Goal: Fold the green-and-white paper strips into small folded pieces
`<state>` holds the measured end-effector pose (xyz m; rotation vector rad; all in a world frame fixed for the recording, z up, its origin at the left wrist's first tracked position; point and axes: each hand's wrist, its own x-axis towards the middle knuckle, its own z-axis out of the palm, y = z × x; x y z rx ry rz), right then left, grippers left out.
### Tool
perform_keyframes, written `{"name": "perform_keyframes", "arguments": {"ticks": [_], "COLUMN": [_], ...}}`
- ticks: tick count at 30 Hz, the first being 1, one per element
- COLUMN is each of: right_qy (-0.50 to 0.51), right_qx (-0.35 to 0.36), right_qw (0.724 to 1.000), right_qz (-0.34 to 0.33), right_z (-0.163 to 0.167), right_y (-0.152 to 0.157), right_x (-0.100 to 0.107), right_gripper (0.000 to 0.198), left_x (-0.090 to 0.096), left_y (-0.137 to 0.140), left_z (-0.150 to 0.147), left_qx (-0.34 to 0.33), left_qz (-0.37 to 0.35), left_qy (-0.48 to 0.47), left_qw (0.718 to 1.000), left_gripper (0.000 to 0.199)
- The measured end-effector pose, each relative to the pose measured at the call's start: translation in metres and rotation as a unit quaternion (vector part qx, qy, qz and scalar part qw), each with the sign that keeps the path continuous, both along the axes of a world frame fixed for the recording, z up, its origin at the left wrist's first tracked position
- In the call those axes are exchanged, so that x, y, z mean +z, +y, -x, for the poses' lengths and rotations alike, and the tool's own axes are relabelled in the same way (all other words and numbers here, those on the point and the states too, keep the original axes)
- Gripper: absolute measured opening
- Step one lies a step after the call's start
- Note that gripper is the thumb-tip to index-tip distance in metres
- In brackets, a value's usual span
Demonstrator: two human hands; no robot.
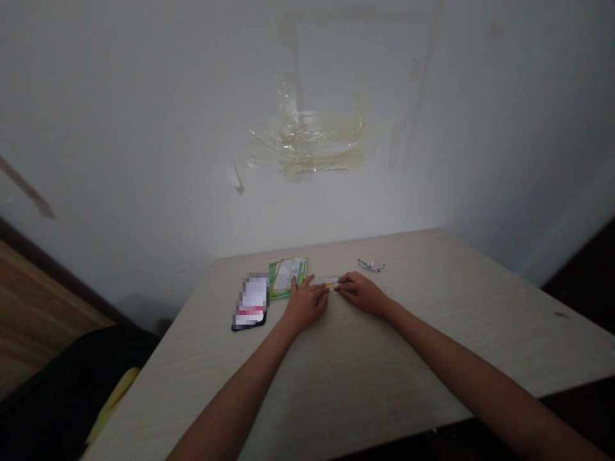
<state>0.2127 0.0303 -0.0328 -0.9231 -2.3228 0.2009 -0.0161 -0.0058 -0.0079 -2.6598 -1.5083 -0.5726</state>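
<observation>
The person's working a small strip (330, 282) at the table (456, 288), between left hand (307, 304), fingers partly spread, and right hand (364, 293), fingers bunched; grip unclear! Next move seemingly wants steady fingertips.

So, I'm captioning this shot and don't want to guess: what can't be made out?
All in the head view:
Phone: pixelation hides what its screen shows.
Pale strip: partly covered by fingers of the left hand and right hand.
Green packet: print too small and blurred to read.
Dark object at lower left: cut off by the frame edge, too dim to identify.
</observation>
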Motion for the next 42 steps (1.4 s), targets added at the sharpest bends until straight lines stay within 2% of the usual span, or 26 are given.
{"name": "perform_keyframes", "arguments": {"ticks": [4, 12, 17, 23, 30, 36, 42], "right_qy": [0.0, 0.007, 0.011, 0.008, 0.013, 0.015, 0.016], "right_qx": [0.0, -0.003, 0.001, -0.001, 0.0, 0.001, 0.005], "right_qw": [1.0, 1.0, 1.0, 1.0, 1.0, 1.0, 1.0], "right_qz": [0.005, 0.007, 0.012, 0.022, 0.017, 0.021, 0.026], "right_z": [0.0, 0.001, 0.001, 0.001, 0.0, 0.0, -0.001], "right_y": [-0.001, -0.002, 0.0, -0.001, -0.001, -0.002, -0.001], "right_x": [0.001, 0.003, 0.001, 0.003, 0.002, 0.003, 0.003], "right_gripper": [0.022, 0.022, 0.022, 0.023, 0.023, 0.022, 0.022], "left_x": [0.002, 0.001, -0.001, -0.002, -0.002, -0.002, -0.002], "left_y": [-0.002, -0.015, -0.014, -0.01, -0.01, -0.01, -0.013], "left_z": [0.0, -0.018, -0.014, -0.006, -0.011, -0.016, -0.017], "left_qx": [0.003, -0.009, -0.014, -0.025, -0.017, 0.024, 0.011], "left_qz": [-0.008, -0.078, -0.056, -0.033, -0.024, -0.048, -0.05], "left_qy": [0.009, 0.07, 0.085, 0.076, 0.046, 0.005, 0.003], "left_qw": [1.0, 0.994, 0.995, 0.996, 0.999, 0.999, 0.999], "left_gripper": [0.032, 0.037, 0.04, 0.038, 0.035, 0.024, 0.026]}}
